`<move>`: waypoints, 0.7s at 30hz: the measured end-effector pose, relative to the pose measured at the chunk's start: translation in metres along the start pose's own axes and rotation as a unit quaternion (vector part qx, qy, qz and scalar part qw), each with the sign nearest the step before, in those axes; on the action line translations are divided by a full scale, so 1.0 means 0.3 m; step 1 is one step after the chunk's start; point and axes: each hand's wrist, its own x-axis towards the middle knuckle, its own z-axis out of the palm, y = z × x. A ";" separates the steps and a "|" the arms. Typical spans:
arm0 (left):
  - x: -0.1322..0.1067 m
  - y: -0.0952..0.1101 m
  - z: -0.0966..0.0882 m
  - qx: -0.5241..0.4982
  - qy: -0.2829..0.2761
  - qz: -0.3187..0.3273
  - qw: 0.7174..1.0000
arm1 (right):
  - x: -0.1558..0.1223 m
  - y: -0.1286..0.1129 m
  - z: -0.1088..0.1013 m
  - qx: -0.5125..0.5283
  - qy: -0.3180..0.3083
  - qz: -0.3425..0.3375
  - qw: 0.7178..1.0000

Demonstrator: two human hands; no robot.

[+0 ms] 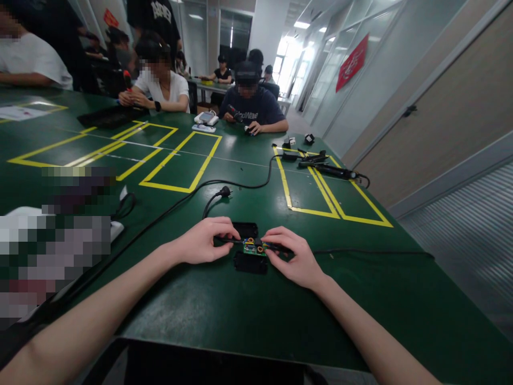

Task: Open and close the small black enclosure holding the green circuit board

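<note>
A small green circuit board (250, 248) with copper coils and coloured wires lies between my hands. My left hand (202, 240) is closed, pinching the black cable (229, 240) at the board's left end. On the other side, the fingers of my right hand (295, 258) close on the board's right end, where wires run under them. One black plastic case half (249, 226) sits just behind the board. The other case half (250, 264) is in front of it, partly under the board. A black power plug (225, 191) rests on the table beyond my left hand.
A black cord (368, 251) runs right across the green table (192, 310). Another long cord (176, 202) crosses on the left. Black tools and cables (331, 170) lie among yellow tape outlines at the right. Co-workers (252, 104) sit along the far side. Blurred items fill the left edge.
</note>
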 end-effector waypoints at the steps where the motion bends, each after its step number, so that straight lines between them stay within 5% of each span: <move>1: 0.000 0.004 0.002 -0.004 -0.002 0.000 1.000 | -0.003 -0.002 0.003 0.005 -0.001 -0.001 1.000; 9: -0.010 0.013 0.043 0.016 -0.097 -0.037 0.994 | -0.023 0.010 0.028 0.041 -0.094 0.006 0.995; 21: -0.007 -0.006 0.045 0.000 -0.077 -0.044 0.996 | -0.009 -0.007 0.002 -0.022 -0.116 0.045 0.992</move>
